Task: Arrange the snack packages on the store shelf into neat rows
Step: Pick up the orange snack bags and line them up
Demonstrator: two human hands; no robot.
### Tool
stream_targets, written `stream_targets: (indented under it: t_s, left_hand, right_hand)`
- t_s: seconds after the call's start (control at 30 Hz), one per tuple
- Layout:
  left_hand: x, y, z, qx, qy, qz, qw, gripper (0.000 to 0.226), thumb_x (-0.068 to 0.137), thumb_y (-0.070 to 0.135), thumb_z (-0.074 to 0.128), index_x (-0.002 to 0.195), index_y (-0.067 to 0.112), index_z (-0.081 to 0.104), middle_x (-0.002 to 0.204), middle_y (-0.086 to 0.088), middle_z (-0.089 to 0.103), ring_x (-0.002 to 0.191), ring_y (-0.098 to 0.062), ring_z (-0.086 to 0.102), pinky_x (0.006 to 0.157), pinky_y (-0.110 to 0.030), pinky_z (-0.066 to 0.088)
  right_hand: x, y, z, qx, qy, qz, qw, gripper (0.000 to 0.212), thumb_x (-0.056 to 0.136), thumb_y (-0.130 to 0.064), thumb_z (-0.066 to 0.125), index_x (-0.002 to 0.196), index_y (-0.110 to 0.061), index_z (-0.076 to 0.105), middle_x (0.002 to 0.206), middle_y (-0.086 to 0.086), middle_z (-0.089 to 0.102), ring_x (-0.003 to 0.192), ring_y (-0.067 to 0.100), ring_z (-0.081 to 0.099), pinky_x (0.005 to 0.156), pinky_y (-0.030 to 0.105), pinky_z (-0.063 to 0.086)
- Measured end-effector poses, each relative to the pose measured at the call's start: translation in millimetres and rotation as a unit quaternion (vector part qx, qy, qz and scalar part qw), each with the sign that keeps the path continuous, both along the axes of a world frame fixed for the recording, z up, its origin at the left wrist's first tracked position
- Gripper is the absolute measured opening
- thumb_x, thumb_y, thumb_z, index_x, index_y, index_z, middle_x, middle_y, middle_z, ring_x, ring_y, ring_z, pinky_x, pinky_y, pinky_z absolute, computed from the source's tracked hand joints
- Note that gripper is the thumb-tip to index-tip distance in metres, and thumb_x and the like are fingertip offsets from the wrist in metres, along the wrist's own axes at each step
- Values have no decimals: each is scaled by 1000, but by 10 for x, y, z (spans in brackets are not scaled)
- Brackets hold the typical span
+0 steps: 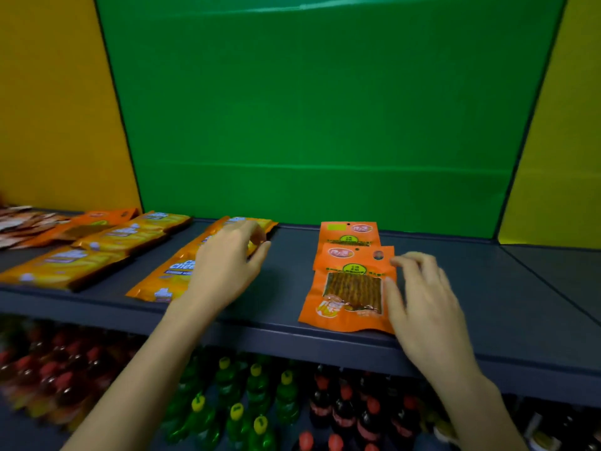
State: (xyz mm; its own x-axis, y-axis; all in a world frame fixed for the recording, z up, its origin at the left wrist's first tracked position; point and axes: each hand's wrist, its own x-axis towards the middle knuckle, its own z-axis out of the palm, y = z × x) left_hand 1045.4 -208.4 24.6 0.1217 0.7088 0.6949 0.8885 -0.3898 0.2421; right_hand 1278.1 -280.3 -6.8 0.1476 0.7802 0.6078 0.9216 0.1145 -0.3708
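Two orange snack pouches lie in a column on the dark grey shelf [279, 288]: a front pouch [348, 291] with a clear window overlaps a rear pouch [349, 234]. My right hand [422, 301] touches the front pouch's right edge with relaxed fingers. To the left runs a row of yellow-orange cheese wafer packs [169, 278]. My left hand [227, 268] rests over the middle of that row, fingers loosely curved on the packs; whether it grips one is unclear. More wafer packs [68, 265] lie in another row further left.
At the far left sits a pile of mixed orange and pale pouches [29, 222]. Behind the shelf stands a green back panel [325, 109] with yellow panels either side. A lower shelf holds red, green and dark drink bottles [257, 395]. The shelf's right part [504, 288] is bare.
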Motion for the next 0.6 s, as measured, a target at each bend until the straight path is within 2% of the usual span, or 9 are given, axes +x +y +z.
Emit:
stream_targets:
  t_s: [0.13,0.33,0.47,0.6]
  left_hand:
    - [-470,-576,-66,6,-14,54,998,11,87,28,57,87,18,60,88,3,64,84,-23,60,68,-37,47]
    - [-1350,-1506,-380,-40,18,227,973,14,86,29,61,91,16,64,84,0,70,81,-27,67,58,-34,49]
    - [-1892,-2138,-687,-100,20,328,939,14,81,28,67,88,16,67,73,1,70,64,-22,67,47,-25,40]
    - [-2415,-2700,-975,-172,-15,429,887,14,85,35,60,91,23,64,82,5,69,72,-20,65,51,-27,45]
  right_hand:
    - [-286,-81,34,58,5,171,984,21,93,-17,49,111,-19,58,111,-5,57,100,13,53,78,25,37]
    - [-1216,-110,-210,22,-5,395,919,19,91,-23,51,109,-26,58,101,-18,53,91,-1,52,77,16,39]
    - [-1898,-74,-509,-29,-30,469,882,22,92,-28,50,113,-30,55,111,-19,54,102,0,53,81,20,44]
    - [-2595,-77,-787,-79,-70,512,852,27,95,-35,43,121,-33,49,118,-22,49,112,-1,47,87,18,42]
